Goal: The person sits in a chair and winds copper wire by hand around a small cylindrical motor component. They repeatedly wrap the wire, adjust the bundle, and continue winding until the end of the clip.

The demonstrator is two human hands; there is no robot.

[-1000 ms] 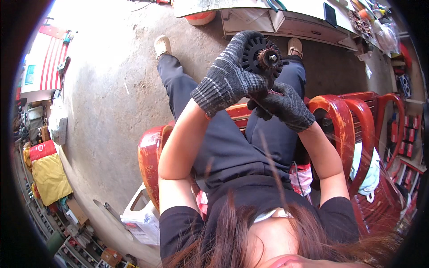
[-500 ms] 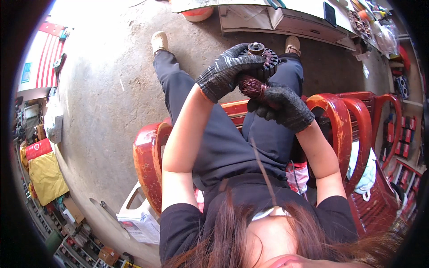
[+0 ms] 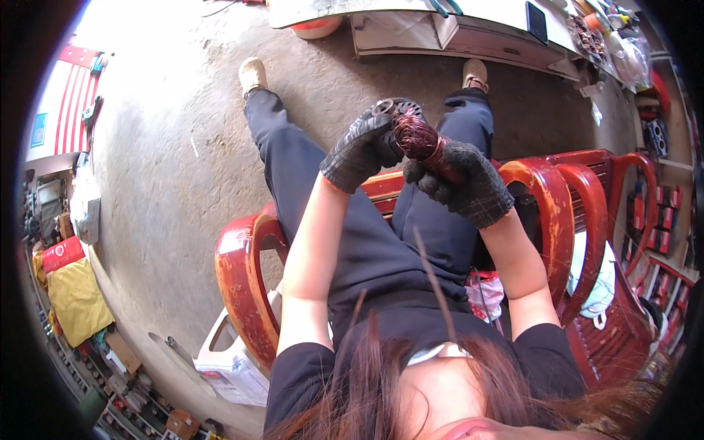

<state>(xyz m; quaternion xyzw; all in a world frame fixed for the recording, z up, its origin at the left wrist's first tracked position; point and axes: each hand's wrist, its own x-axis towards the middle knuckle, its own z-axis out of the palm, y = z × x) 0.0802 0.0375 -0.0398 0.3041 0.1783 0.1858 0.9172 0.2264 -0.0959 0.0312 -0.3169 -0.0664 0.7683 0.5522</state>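
My left hand (image 3: pixel 359 147), in a dark grey striped knit glove, is closed on a dark round toothed metal part with a hub (image 3: pixel 385 108), largely hidden by fingers and wire. My right hand (image 3: pixel 469 183), in a matching glove, is closed on a bundle of fine reddish-brown wire (image 3: pixel 416 136), bound round its lower part. The bundle's rounded end lies against the round part; I cannot tell whether they are joined. Both hands are held above my spread legs in dark trousers (image 3: pixel 286 176).
I sit on a red wooden bench (image 3: pixel 242 286). Ahead stands a white workbench (image 3: pixel 400 33) with a phone (image 3: pixel 536 22) and clutter. A white plastic stool (image 3: pixel 220 337) is at lower left, beside shelves with yellow cloth (image 3: pixel 77 301). More stocked shelves (image 3: pixel 664 220) line the right.
The toothed part has dropped and tipped, so its face shows less. The wire bundle, mostly hidden a second ago, came into view by half a second ago and now sits higher, covering more of it.
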